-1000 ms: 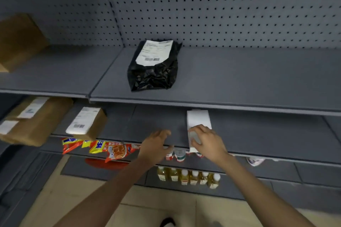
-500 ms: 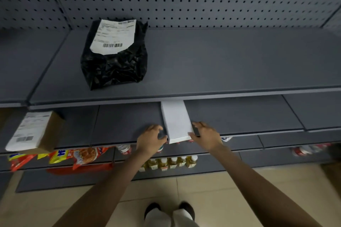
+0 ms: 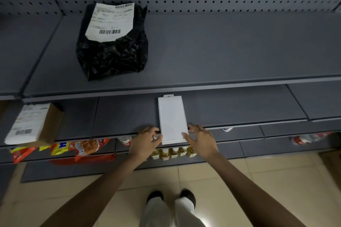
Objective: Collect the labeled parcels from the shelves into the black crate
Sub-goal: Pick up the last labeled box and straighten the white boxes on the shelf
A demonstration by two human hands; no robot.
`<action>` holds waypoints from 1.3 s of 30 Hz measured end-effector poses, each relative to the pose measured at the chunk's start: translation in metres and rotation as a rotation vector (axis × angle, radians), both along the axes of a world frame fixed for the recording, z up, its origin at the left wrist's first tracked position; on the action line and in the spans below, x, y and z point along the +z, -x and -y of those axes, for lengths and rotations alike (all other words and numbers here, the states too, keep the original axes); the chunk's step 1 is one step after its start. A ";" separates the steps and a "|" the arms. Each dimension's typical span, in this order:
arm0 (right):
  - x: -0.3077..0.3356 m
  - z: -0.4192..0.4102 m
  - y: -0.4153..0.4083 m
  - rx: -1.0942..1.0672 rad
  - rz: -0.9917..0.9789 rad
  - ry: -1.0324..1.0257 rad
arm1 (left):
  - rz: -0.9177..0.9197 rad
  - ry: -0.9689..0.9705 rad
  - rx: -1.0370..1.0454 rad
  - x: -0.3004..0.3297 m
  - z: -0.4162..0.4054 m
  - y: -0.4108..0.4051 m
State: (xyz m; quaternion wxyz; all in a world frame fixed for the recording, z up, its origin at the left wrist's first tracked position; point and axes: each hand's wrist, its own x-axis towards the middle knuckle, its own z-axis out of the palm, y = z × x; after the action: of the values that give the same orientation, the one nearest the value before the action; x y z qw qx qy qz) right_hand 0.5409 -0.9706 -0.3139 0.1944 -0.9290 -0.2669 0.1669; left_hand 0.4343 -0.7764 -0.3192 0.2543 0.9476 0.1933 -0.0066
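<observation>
— Fingers first: the left hand (image 3: 145, 143) has its thumb and fingertips against the left near corner of the flat white rectangular box with a hang tab (image 3: 172, 120), and the right hand (image 3: 202, 142) has its thumb laid on the right near corner, the other fingers spread loosely beside the box's right edge. Neither is really wrapped around it; I'd call it a light pinch from both sides, at most.

— So which way does it run from them?

— Straight away. Its long axis points from the fingers toward the back of the grey middle shelf (image 3: 239, 108), hang tab at the far end, near end jutting just past the shelf lip between the two hands. Both hands are equally close, one at each near corner.

— And the rest?

— Beyond the fingers and higher, to their left, a crinkled black plastic mailer bag with a white barcode label (image 3: 112, 46) lies on the upper shelf. Far off to the left of the left hand, a brown cardboard parcel with a white label (image 3: 35, 123) sits on the fingers' own shelf level.

— No black crate?

— Not in sight. My guess: they draw the box toward themselves, along its length.
</observation>
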 end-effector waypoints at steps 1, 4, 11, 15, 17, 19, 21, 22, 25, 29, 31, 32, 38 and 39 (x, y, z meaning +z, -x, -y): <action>0.000 -0.002 0.001 0.001 -0.020 0.004 | -0.002 0.000 -0.007 0.000 0.002 -0.003; 0.000 -0.005 0.007 -0.008 -0.044 -0.012 | 0.000 0.006 0.007 -0.001 0.012 -0.010; 0.011 0.017 0.001 -0.027 0.166 -0.141 | -0.057 0.125 -0.042 -0.004 0.028 -0.036; 0.013 0.016 0.000 0.008 0.215 -0.143 | -0.099 0.169 -0.065 -0.010 0.028 -0.038; 0.015 0.012 0.002 0.043 0.245 -0.166 | -0.135 0.073 -0.103 -0.009 0.020 -0.036; 0.018 0.003 0.005 0.109 0.307 -0.180 | -0.107 -0.062 -0.111 0.001 0.008 -0.033; 0.020 -0.008 0.008 0.171 0.377 -0.189 | 0.032 -0.139 -0.055 0.020 -0.003 -0.030; 0.022 -0.013 0.009 0.191 0.392 -0.199 | 0.134 -0.162 -0.048 0.030 -0.006 -0.031; 0.022 -0.020 0.013 0.224 0.356 -0.249 | 0.338 -0.255 -0.221 0.055 0.003 -0.039; 0.021 -0.014 0.015 0.223 0.317 -0.286 | 0.254 -0.368 -0.381 0.056 0.014 -0.050; 0.023 -0.006 0.014 0.209 0.329 -0.271 | 0.222 -0.403 -0.370 0.049 0.011 -0.046; 0.024 -0.002 0.012 0.199 0.333 -0.265 | 0.222 -0.419 -0.362 0.046 0.008 -0.043; 0.023 0.007 0.003 0.184 0.325 -0.247 | 0.185 -0.471 -0.289 0.048 -0.008 -0.014; 0.022 0.004 0.003 0.188 0.327 -0.252 | 0.185 -0.477 -0.265 0.048 -0.014 -0.009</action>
State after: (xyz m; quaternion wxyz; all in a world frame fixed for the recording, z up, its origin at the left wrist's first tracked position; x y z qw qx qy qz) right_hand 0.5376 -0.9747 -0.2921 0.2467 -0.8832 -0.3989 -0.0032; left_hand 0.4430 -0.7629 -0.2715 0.0376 0.9942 0.0397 0.0925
